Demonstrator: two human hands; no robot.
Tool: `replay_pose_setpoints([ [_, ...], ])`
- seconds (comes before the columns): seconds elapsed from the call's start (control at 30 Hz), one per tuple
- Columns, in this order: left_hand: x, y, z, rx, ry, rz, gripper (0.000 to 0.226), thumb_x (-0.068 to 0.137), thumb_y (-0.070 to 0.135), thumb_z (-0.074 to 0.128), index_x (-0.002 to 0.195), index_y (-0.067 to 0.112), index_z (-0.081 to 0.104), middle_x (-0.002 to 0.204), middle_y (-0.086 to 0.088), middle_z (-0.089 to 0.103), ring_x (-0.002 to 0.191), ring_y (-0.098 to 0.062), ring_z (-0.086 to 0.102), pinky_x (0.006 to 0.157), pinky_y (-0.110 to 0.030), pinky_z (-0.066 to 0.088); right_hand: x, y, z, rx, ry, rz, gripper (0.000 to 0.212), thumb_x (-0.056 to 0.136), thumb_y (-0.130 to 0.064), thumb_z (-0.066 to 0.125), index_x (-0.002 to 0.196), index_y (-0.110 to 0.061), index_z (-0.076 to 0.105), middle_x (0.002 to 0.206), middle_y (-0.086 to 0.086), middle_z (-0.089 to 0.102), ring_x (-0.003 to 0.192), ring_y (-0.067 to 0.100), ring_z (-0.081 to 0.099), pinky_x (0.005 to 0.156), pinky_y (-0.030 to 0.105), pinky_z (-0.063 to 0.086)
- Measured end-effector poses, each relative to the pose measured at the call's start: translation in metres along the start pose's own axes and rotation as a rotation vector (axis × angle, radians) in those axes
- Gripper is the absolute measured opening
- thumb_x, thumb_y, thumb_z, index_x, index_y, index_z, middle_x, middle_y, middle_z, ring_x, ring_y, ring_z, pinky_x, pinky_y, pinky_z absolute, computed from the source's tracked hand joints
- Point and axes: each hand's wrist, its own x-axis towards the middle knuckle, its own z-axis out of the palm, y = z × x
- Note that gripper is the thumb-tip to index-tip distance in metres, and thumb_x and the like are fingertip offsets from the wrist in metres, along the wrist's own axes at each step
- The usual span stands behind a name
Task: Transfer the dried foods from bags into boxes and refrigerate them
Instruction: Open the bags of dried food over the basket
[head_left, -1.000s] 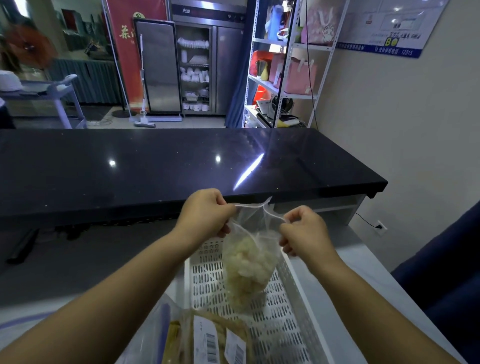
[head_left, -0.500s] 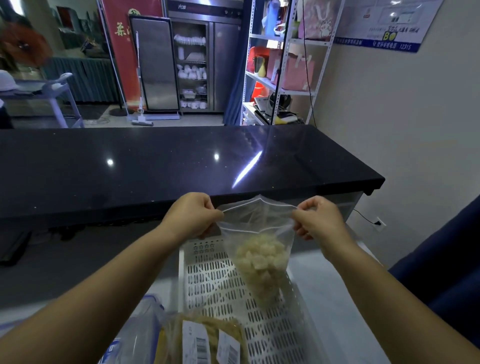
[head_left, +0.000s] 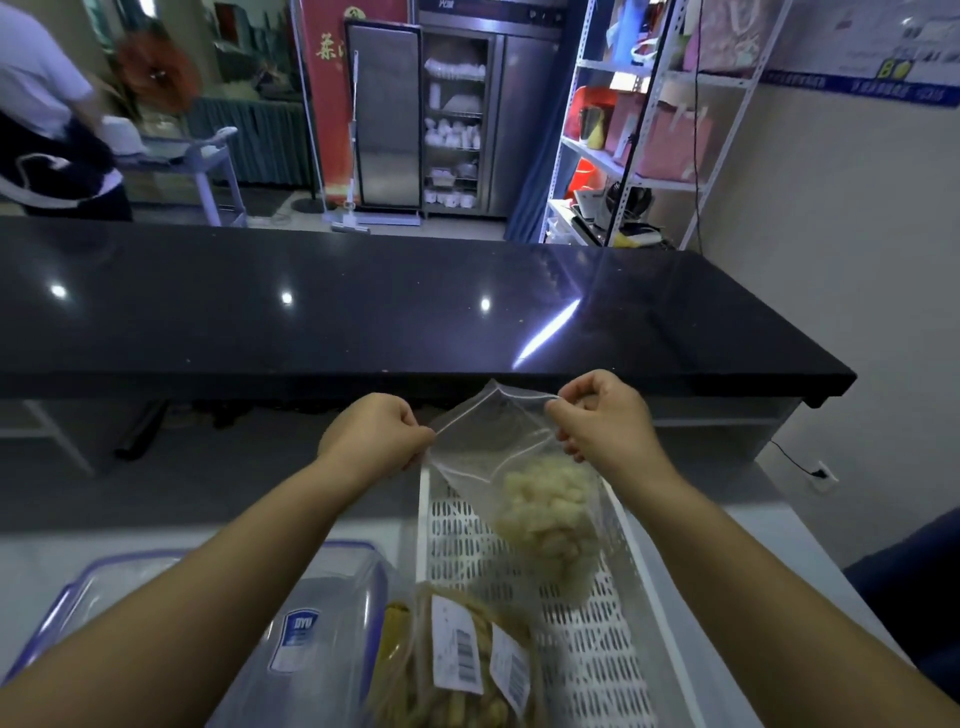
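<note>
A clear zip bag (head_left: 485, 441) is held up in the air over the far end of a white slotted basket (head_left: 424, 530), pinched at both top corners. The left hand (head_left: 376, 439) is curled tight, with the bag's left top edge caught between thumb and fingers. The right hand (head_left: 602, 421) is curled the same way: the right top corner is nipped between thumb and forefinger, and the other fingers are folded in beneath. The mouth of the bag is stretched between the two hands. The right corner is carried a touch higher, so the bag is hung at a tilt. Whether the seal is parted cannot be told.

Pale, lumpy dried pieces (head_left: 545, 514) are bunched in the lower right of the bag, low over the basket floor; contact with it cannot be made out. At the near end of the basket a second bag (head_left: 462, 675) is laid. It is packed with yellow-brown strips, marked with two barcode labels, and blurred by closeness.

Just left of it a clear storage box (head_left: 332, 597) with a blue-trimmed lid is set on the pale worktop (head_left: 774, 530), partly covered by the left forearm. Beyond the hands a glossy black counter (head_left: 363, 312) is stretched across the view. Behind it a steel cabinet (head_left: 457, 119) and a metal shelf rack (head_left: 649, 176) are seen, and a person (head_left: 41, 104) is glimpsed at far left.
</note>
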Motion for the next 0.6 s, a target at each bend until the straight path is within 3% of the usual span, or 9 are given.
replay_pose_setpoints([
  [0.2, -0.011, -0.045, -0.007, -0.023, -0.05, -0.058, 0.024, 0.087, 0.032, 0.059, 0.07, 0.017, 0.065, 0.068, -0.003, 0.069, 0.07, -0.022, 0.068, 0.069, -0.04, 0.058, -0.007, -0.002, 0.047, -0.073, -0.079, -0.001, 0.013, 0.083, -0.018, 0.068, 0.084, -0.014, 0.056, 0.069, 0.007, 0.064, 0.051, 0.012, 0.058, 0.051, 0.027, 0.051],
  [0.4, -0.034, -0.082, -0.043, -0.061, 0.009, -0.028, 0.017, 0.086, 0.029, 0.06, 0.073, 0.019, 0.064, 0.071, -0.001, 0.07, 0.067, -0.017, 0.067, 0.068, -0.038, 0.057, -0.022, -0.01, 0.073, -0.124, -0.081, -0.029, 0.012, 0.086, -0.021, 0.067, 0.087, -0.015, 0.056, 0.078, 0.009, 0.065, 0.062, 0.017, 0.062, 0.051, 0.023, 0.048],
  [0.53, -0.057, -0.11, -0.068, -0.033, 0.021, -0.018, 0.011, 0.084, 0.026, 0.062, 0.074, 0.022, 0.063, 0.073, 0.003, 0.068, 0.069, -0.013, 0.066, 0.068, -0.036, 0.057, -0.041, -0.03, 0.083, -0.198, 0.002, -0.136, 0.006, 0.084, -0.018, 0.064, 0.081, -0.02, 0.06, 0.072, 0.01, 0.065, 0.068, 0.027, 0.065, 0.065, 0.042, 0.057],
  [0.6, -0.067, -0.127, -0.075, 0.07, 0.001, -0.017, 0.009, 0.084, 0.028, 0.063, 0.075, 0.026, 0.062, 0.074, 0.006, 0.067, 0.07, -0.01, 0.064, 0.068, -0.035, 0.056, -0.055, -0.045, 0.093, -0.149, -0.003, -0.175, 0.009, 0.085, -0.014, 0.062, 0.078, -0.02, 0.062, 0.07, 0.01, 0.066, 0.064, 0.024, 0.064, 0.065, 0.041, 0.057],
])
